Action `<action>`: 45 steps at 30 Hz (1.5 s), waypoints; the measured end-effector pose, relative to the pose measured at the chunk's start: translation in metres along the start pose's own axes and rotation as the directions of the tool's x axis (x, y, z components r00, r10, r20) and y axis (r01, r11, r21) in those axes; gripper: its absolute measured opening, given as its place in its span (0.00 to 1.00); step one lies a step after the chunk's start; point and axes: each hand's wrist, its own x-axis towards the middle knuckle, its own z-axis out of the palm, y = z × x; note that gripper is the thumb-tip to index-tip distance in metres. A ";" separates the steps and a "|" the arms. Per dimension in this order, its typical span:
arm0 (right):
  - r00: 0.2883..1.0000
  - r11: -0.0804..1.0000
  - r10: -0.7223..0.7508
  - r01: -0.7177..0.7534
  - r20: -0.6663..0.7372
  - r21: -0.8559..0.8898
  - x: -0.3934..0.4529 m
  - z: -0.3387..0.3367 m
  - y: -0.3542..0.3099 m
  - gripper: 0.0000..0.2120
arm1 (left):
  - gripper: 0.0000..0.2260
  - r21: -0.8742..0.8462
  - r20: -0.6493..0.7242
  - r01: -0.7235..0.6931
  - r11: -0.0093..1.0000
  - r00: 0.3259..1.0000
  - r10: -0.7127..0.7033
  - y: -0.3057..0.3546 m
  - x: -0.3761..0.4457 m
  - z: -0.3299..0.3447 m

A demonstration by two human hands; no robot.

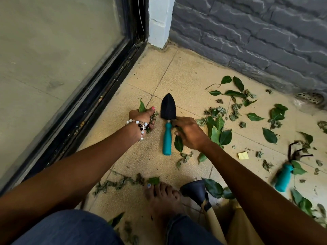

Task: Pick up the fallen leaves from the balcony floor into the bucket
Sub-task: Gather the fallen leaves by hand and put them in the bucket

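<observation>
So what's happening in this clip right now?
A person crouches on a tiled balcony floor, gathering fallen leaves by hand. The left hand grips a bunch of leaves; the right hand reaches to leaves beside a teal-handled trowel lying untouched. Many leaves remain scattered to the right. No bucket is clearly identifiable.

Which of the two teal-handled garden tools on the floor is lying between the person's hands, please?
The trowel with the black pointed blade, lying between the left hand and right hand. The other, a pronged rake, lies far right among leaves.
</observation>
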 end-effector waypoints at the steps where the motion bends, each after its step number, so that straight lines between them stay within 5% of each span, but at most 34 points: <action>1: 0.998 0.999 -0.019 0.022 0.058 -0.045 -0.001 -0.001 0.001 0.23 | 0.10 0.003 0.002 0.001 1.000 1.000 -0.001 -0.001 -0.001 0.001; 6: 0.933 0.967 0.042 0.053 0.358 -0.250 -0.013 -0.011 -0.006 0.42 | 0.10 0.010 0.015 0.005 1.000 1.000 -0.005 -0.003 0.000 0.005; 9: 0.968 0.960 0.018 0.053 0.249 -0.276 -0.019 -0.004 -0.015 0.41 | 0.10 0.009 0.016 0.002 1.000 1.000 -0.002 -0.004 -0.001 0.008; 14: 0.999 0.994 -0.048 0.046 -0.014 -0.102 -0.023 0.010 -0.016 0.17 | 0.10 0.003 0.026 -0.008 1.000 1.000 0.008 -0.003 -0.002 0.010; 18: 0.945 0.856 0.323 -0.272 -0.045 0.440 -0.020 -0.008 -0.015 0.06 | 0.10 0.012 0.018 -0.017 1.000 1.000 0.017 -0.003 -0.003 0.010; 24: 0.848 0.861 0.462 -0.360 -0.258 0.359 -0.029 -0.020 0.005 0.08 | 0.11 0.027 0.007 -0.027 0.999 1.000 0.027 -0.004 -0.007 0.013; 27: 0.876 0.891 0.422 -0.353 -0.235 0.285 -0.034 -0.008 0.010 0.10 | 0.12 0.014 0.041 -0.042 0.999 0.998 0.041 -0.005 -0.013 0.018; 32: 0.947 0.947 0.314 -0.305 -0.076 0.104 -0.038 0.021 0.005 0.28 | 0.11 0.029 0.051 -0.051 0.998 0.997 0.049 -0.007 -0.017 0.023; 36: 0.923 0.933 0.360 -0.357 -0.136 0.047 -0.042 0.038 -0.008 0.26 | 0.12 0.057 0.050 -0.052 0.997 0.998 0.050 -0.009 -0.022 0.026; 40: 0.883 0.959 0.280 -0.273 -0.378 0.072 -0.044 0.048 -0.012 0.14 | 0.11 0.077 0.065 -0.053 0.996 0.997 0.048 -0.006 -0.026 0.023; 43: 0.859 0.961 0.276 -0.255 -0.432 0.106 -0.044 0.044 -0.003 0.14 | 0.11 0.062 0.067 -0.032 0.998 0.997 0.028 -0.006 -0.025 0.018; 45: 0.789 0.854 0.469 -0.290 -0.397 0.433 -0.038 0.030 -0.002 0.10 | 0.11 0.052 0.062 -0.019 0.998 0.998 0.016 -0.007 -0.025 0.017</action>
